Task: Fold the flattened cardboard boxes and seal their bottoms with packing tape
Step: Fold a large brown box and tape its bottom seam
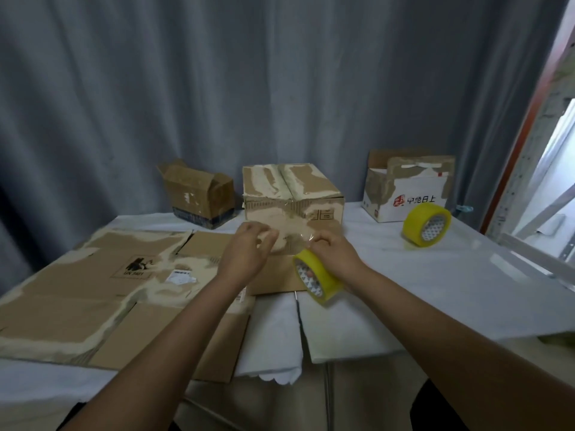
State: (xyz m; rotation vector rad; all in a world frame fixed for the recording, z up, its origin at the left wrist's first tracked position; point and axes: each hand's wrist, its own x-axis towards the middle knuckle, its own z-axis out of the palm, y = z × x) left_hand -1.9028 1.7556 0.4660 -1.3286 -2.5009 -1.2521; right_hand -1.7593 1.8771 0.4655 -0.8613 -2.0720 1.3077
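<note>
Left hand [249, 247] pinches clear tape end, right hand [334, 253] grips yellow tape roll [317, 276]; both touching folded box [292, 200] front face on tabletop [435, 290].

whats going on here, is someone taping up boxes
Yes. A person is taping a folded cardboard box on the table. The right hand holds a yellow tape roll, and the left hand pulls the clear strip against the box's front. Flattened cardboard lies to the left; a second roll sits to the right.
</note>
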